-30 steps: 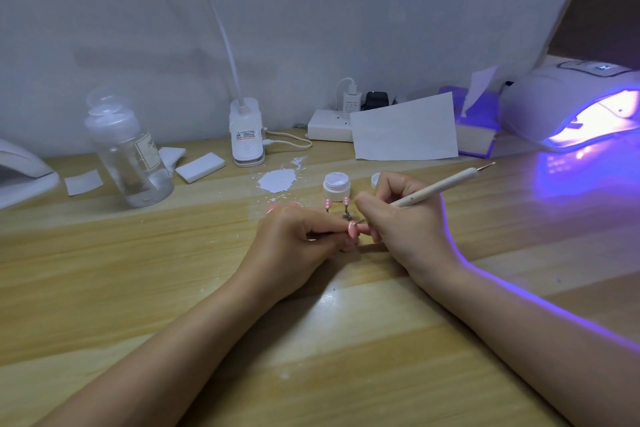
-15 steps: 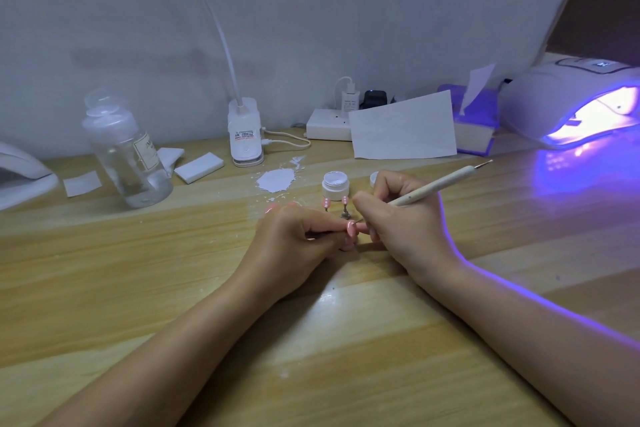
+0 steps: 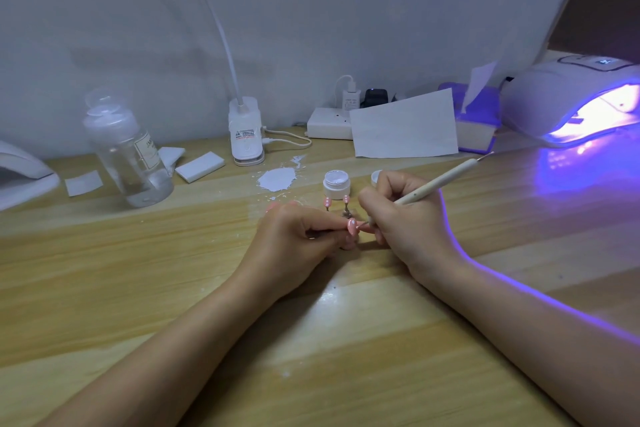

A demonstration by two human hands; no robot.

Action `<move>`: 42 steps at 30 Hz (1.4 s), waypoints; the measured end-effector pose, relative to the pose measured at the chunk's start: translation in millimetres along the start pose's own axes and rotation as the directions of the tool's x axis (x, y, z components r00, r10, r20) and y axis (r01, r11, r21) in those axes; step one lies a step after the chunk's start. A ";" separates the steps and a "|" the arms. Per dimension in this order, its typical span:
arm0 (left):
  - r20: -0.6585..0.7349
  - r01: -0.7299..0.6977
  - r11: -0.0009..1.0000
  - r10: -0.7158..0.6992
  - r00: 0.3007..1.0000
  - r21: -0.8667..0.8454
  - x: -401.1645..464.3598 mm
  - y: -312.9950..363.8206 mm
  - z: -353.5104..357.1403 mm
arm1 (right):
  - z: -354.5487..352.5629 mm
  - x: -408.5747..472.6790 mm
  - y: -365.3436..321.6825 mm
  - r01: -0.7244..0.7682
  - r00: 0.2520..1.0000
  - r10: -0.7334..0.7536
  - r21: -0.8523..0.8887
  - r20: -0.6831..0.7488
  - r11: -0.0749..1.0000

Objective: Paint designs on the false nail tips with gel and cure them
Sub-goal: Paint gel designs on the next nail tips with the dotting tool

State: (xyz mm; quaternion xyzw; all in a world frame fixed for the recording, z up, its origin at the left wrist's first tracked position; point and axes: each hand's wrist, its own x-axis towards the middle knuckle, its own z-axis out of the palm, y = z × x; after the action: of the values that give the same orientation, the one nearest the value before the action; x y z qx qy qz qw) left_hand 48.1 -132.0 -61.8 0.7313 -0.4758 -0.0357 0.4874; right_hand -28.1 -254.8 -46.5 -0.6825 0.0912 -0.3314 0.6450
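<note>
On the pale wooden worktop (image 3: 138, 288), the left hand (image 3: 294, 239) had its fingers curled in a pinching grip around the thin stick of a small pink false nail tip with white dots (image 3: 352, 226), held just above the surface at the centre. The right hand (image 3: 405, 222) was closed in a pen-style grip on a slim cream-coloured dotting pen with a metal point at each end (image 3: 440, 182); its lower point sat right beside the pink tip, though whether it touched could not be told. Just behind the hands, two more pink dotted nail tips stood upright on little metal stands (image 3: 336, 204). Behind those sat a small round white jar of gel, open (image 3: 336, 181), with a smear of white paste (image 3: 277, 179) to its left. At the far right, a white domed curing lamp (image 3: 575, 97) glowed violet onto the wood. A clear plastic bottle with a label (image 3: 130, 152) stood at the left, near a white foam block (image 3: 200, 166).
</note>
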 end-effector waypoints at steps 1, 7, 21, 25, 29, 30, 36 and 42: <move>-0.001 0.004 1.000 -0.004 1.000 0.000 -0.2 0.0 0.0 | -0.1 0.1 0.6 0.013 1.000 -0.013 -0.017 0.002 1.000; -0.004 -0.005 1.000 0.005 1.000 0.006 -0.2 0.2 -0.3 | 1.2 -0.5 -0.5 0.014 1.000 -0.014 0.003 0.025 1.000; -0.004 -0.006 1.000 0.006 1.000 0.005 0.2 1.4 0.0 | 1.2 0.9 2.0 0.024 0.999 -0.023 -0.028 0.023 0.999; 0.006 -0.006 1.000 0.006 1.000 0.002 0.2 2.1 -0.2 | 1.1 0.2 1.8 0.036 0.999 -0.036 -0.024 0.035 0.999; 0.006 -0.008 1.000 0.008 1.000 0.005 0.5 2.0 -0.4 | 1.6 0.2 1.0 0.034 0.999 -0.034 -0.010 0.038 0.999; 0.005 -0.006 1.000 0.006 1.000 0.002 0.5 1.9 -0.5 | 1.5 -0.1 0.5 0.036 0.999 -0.035 -0.012 0.040 0.999; -0.003 0.004 1.000 -0.004 1.000 -0.007 0.0 2.7 -0.4 | 2.2 -1.0 -1.5 0.022 0.998 -0.023 0.015 0.052 1.000; -0.006 0.023 1.000 -0.023 1.000 0.002 -0.1 2.5 -0.2 | 1.5 -1.6 -1.8 0.025 0.998 -0.026 0.009 0.056 1.000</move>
State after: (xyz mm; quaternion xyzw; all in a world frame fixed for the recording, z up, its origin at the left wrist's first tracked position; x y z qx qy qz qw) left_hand 46.4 -132.0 -59.9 0.7373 -0.4659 -0.0388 0.4877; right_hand -28.9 -252.4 -45.2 -0.6901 0.0630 -0.3206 0.6458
